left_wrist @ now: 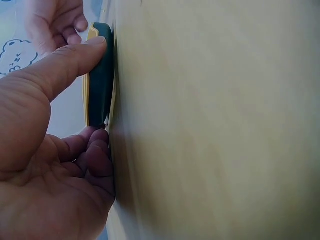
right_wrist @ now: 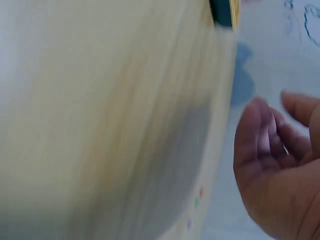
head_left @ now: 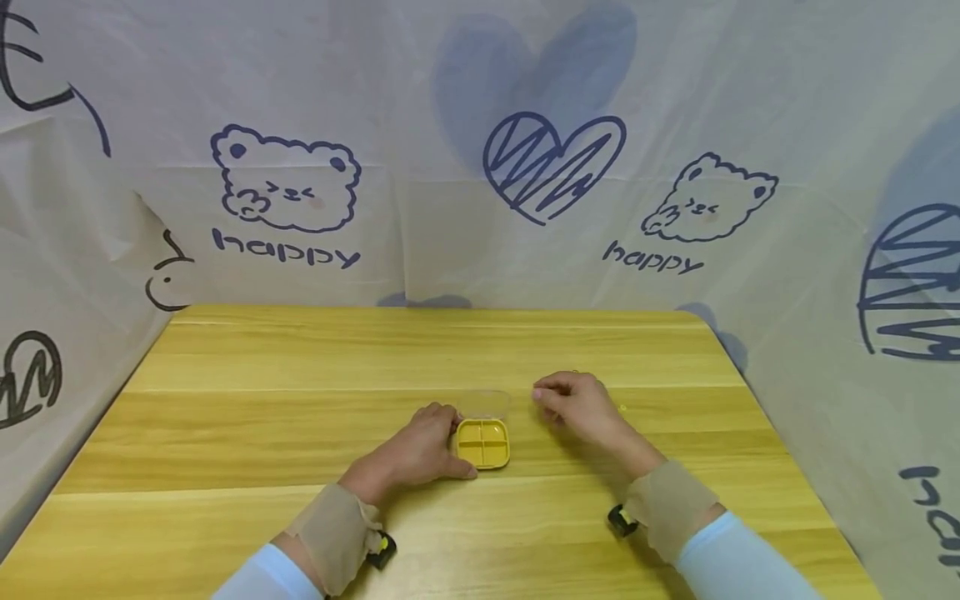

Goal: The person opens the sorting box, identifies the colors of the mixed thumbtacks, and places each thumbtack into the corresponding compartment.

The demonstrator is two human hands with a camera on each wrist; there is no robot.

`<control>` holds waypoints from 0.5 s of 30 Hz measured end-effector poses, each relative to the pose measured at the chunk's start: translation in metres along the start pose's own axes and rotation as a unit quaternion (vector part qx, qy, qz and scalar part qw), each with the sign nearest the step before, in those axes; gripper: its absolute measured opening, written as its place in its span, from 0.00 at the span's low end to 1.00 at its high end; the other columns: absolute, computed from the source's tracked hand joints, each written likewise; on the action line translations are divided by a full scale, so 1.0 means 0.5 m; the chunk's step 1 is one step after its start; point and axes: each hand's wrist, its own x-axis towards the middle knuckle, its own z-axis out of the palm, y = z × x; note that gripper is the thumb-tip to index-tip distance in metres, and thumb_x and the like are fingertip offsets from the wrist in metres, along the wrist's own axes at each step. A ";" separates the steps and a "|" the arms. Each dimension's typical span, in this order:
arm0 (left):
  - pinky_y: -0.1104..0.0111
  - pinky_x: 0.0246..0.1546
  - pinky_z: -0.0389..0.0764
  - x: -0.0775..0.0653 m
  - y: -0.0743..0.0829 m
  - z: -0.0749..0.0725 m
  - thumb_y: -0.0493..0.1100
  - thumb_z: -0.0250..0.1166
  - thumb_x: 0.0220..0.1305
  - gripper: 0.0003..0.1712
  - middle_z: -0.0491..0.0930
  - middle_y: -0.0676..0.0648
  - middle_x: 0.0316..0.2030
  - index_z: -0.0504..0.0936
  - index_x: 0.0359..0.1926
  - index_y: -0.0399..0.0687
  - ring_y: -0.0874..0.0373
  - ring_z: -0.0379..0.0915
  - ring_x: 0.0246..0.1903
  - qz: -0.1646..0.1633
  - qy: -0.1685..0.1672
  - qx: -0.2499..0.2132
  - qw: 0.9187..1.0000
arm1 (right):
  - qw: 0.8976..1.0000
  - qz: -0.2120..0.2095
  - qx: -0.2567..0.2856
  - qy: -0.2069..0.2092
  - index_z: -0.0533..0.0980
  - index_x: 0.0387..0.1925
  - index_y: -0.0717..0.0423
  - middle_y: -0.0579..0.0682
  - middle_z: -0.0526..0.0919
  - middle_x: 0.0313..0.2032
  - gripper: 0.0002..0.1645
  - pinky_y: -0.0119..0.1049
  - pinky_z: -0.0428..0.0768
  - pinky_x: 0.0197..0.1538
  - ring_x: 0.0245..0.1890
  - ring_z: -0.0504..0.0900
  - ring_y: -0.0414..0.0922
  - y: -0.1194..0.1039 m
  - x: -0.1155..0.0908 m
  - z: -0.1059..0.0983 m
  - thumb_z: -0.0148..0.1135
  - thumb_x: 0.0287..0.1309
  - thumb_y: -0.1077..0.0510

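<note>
A small yellow pill box (head_left: 483,444) with four compartments lies on the wooden table, its clear lid (head_left: 483,404) tipped back behind it. No contents show in the compartments. The left wrist view shows its dark green outer side (left_wrist: 101,75). My left hand (head_left: 420,446) holds the box from the left, thumb on the near side and fingers at the far left corner. To the right of the box, my right hand (head_left: 581,408) hovers above the table with loosely bent fingers. A gap shows between thumb and fingertips in the right wrist view, with nothing visible there.
Tiny colored pieces, including a red one (right_wrist: 201,191) and a green one (right_wrist: 197,202), lie on the table by the right hand. A small yellow piece (head_left: 622,408) shows beside that hand. A printed white cloth (head_left: 420,208) hangs behind the table (head_left: 262,350).
</note>
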 end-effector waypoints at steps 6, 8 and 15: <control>0.56 0.50 0.70 0.001 0.002 0.000 0.56 0.77 0.43 0.39 0.71 0.45 0.42 0.72 0.50 0.38 0.52 0.64 0.42 -0.001 -0.001 0.007 1.000 | 0.986 0.032 -0.120 0.115 0.79 0.47 0.58 0.60 0.84 0.35 0.16 0.42 0.78 0.29 0.30 0.81 0.54 0.044 -0.027 -0.102 0.53 0.69 0.52; 0.56 0.49 0.70 0.000 0.003 -0.001 0.56 0.76 0.43 0.39 0.71 0.45 0.42 0.72 0.51 0.39 0.52 0.64 0.42 -0.003 -0.001 0.007 1.000 | 0.979 0.047 -0.147 0.136 0.80 0.46 0.58 0.60 0.85 0.35 0.17 0.41 0.76 0.28 0.29 0.81 0.53 0.062 -0.036 -0.127 0.51 0.69 0.52; 0.56 0.48 0.70 0.000 0.000 0.000 0.55 0.77 0.44 0.39 0.71 0.45 0.41 0.72 0.50 0.38 0.51 0.64 0.42 -0.008 0.002 -0.013 1.000 | 0.964 0.085 -0.204 0.149 0.78 0.32 0.58 0.55 0.80 0.23 0.16 0.39 0.67 0.25 0.19 0.68 0.47 0.105 -0.058 -0.161 0.48 0.67 0.53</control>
